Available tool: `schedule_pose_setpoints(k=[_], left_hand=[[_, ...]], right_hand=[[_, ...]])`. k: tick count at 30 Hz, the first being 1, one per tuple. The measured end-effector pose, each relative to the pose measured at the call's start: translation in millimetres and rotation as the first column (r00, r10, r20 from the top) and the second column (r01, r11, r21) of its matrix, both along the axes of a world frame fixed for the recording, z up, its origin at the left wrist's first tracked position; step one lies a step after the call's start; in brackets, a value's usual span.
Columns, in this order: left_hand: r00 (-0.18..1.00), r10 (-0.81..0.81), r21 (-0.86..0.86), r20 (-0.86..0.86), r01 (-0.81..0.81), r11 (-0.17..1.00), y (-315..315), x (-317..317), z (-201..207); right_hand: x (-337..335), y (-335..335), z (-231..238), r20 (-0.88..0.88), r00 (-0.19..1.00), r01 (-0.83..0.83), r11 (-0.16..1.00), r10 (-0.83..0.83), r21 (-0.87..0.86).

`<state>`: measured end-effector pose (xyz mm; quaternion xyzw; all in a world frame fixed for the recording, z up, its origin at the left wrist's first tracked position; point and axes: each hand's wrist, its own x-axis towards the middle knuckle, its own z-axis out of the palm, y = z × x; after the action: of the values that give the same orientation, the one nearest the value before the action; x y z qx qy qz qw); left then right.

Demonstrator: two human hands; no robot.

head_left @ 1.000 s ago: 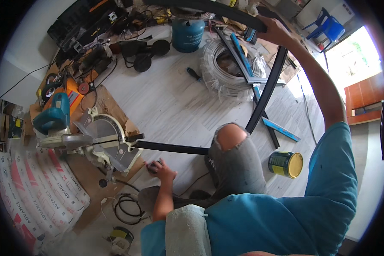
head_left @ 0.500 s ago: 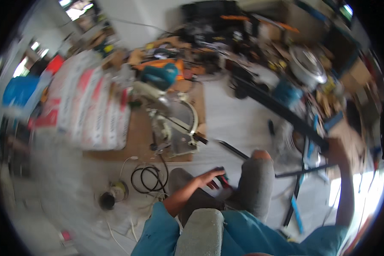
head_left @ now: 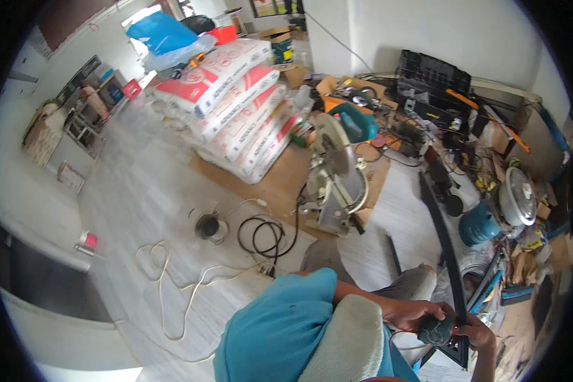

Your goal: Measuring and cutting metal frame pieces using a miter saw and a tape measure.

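Note:
At the lower right, my left hand (head_left: 409,312) is closed round a dark green, rounded tool (head_left: 435,331) with some red on it; its exact kind does not show. My right hand (head_left: 479,334) grips a long black bar (head_left: 449,254) near its lower end, close against the green tool. The bar slants up and away from me, its far end near the black tools on the floor. Its near end appears to meet another black piece at an angle, partly hidden by my hands.
A mitre saw (head_left: 337,172) stands on a brown board ahead, beside stacked white-and-red bags (head_left: 235,108). A coiled black cable (head_left: 261,235) and a loose white cord (head_left: 184,286) lie on the floor. On the right are a blue bucket (head_left: 479,224) and a silver-lidded pot (head_left: 517,196).
My view has turned to the right and steadied. My left hand has brought the green tool from between my knees to the bar's near end, beside my right hand.

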<state>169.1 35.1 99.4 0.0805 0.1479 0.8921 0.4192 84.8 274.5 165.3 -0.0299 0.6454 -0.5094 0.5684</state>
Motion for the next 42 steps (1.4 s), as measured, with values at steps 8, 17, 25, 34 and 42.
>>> schedule_pose_setpoints(k=[8,17,25,34,42], left_hand=[[0.919,0.023,-0.184,-0.393,-0.103,0.978,-1,16,-12],[0.719,-0.318,-0.324,-0.618,0.136,0.936,4,19,-18],[0.463,-0.561,-0.616,-0.686,0.041,0.787,-17,-23,-80],[0.372,-0.475,-0.595,-0.798,-0.613,0.520,-95,-21,118],[0.147,-0.706,-0.478,-0.693,-0.826,0.298,-65,-62,82]], right_hand=[[32,-16,-1,0.013,0.996,-0.089,0.996,0.089,0.005],[66,-29,-7,-0.042,0.829,-0.550,0.826,0.558,0.123],[20,21,-19,0.016,0.999,-0.028,0.996,0.030,-0.086],[9,11,3,0.075,0.975,-0.183,0.950,0.208,-0.253],[-7,14,-4,0.067,0.965,-0.229,0.937,0.254,-0.264]])
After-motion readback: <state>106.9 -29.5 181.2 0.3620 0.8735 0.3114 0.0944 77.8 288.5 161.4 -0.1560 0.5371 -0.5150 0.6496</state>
